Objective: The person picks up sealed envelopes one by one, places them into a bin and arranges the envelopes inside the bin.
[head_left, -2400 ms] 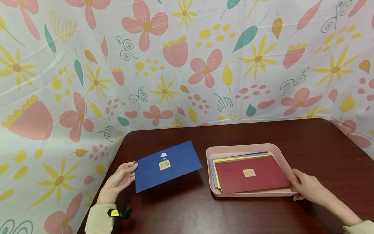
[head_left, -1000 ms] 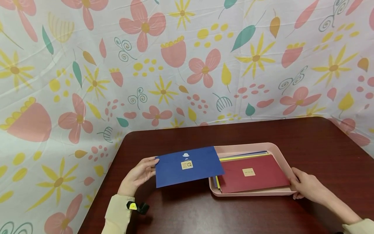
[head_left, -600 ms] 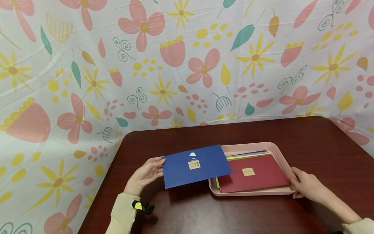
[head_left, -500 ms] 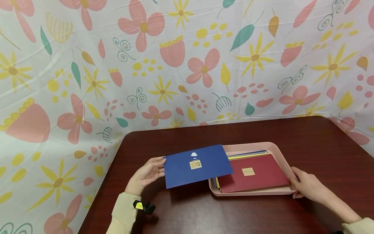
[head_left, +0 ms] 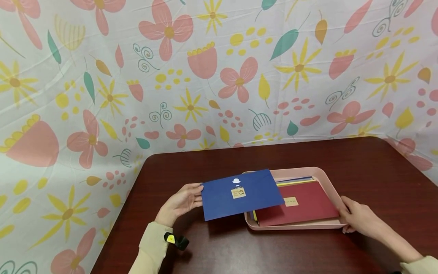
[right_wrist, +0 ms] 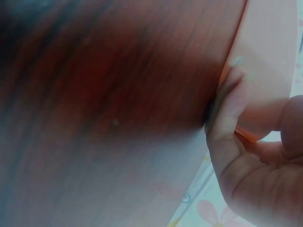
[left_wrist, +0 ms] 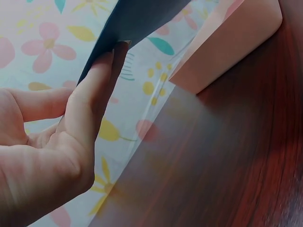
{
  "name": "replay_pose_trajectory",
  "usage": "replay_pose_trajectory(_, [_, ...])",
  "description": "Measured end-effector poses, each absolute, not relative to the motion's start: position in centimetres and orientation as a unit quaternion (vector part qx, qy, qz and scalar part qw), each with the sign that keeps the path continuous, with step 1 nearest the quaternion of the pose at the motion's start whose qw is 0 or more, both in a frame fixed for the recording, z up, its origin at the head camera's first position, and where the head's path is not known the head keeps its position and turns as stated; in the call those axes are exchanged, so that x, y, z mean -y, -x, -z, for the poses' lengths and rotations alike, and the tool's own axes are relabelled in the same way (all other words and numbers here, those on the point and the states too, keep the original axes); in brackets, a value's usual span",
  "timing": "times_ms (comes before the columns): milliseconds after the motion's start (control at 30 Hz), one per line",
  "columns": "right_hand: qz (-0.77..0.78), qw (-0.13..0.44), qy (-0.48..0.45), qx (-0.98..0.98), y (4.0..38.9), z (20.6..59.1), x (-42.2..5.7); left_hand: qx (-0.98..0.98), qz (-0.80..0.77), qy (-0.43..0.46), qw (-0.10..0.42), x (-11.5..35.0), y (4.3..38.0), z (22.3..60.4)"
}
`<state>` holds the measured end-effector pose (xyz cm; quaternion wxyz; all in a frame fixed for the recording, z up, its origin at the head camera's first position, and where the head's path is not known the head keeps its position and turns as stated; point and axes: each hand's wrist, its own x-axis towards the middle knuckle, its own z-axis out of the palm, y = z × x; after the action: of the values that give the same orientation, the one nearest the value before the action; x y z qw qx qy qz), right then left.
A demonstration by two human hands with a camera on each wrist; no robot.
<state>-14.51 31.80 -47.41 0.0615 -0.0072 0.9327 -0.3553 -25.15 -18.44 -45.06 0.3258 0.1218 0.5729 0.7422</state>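
My left hand (head_left: 183, 201) pinches the left edge of a blue envelope (head_left: 253, 192) with a white hat print and a tan label. Its right end overlaps the left part of a pink tray (head_left: 328, 180) in the head view. In the left wrist view the thumb and fingers (left_wrist: 90, 92) hold the envelope's dark edge above the table. My right hand (head_left: 359, 217) grips the tray's right front corner, thumb over the rim; the right wrist view shows curled fingers (right_wrist: 232, 104) against the tray's wall. A red envelope (head_left: 301, 213) with a tan label lies topmost in the tray.
Beneath the red envelope, edges of yellow (head_left: 282, 184) and blue envelopes (head_left: 297, 178) show. The tray stands on a dark red-brown wooden table (head_left: 205, 251). A flowered cloth (head_left: 219, 76) hangs behind and to the left. A black strap (head_left: 178, 240) circles the left sleeve.
The left hand has carried the blue envelope rightward from beside the tray until it overlaps the tray's left part and the red envelope. The right hand and tray have stayed in place.
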Motion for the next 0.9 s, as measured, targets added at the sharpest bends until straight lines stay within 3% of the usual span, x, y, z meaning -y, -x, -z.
replay_pose_trajectory(900, [0.358, 0.063, 0.004, -0.932, 14.4, 47.4, -31.7, -0.615, -0.709, -0.088, 0.334, 14.3, 25.7, 45.2])
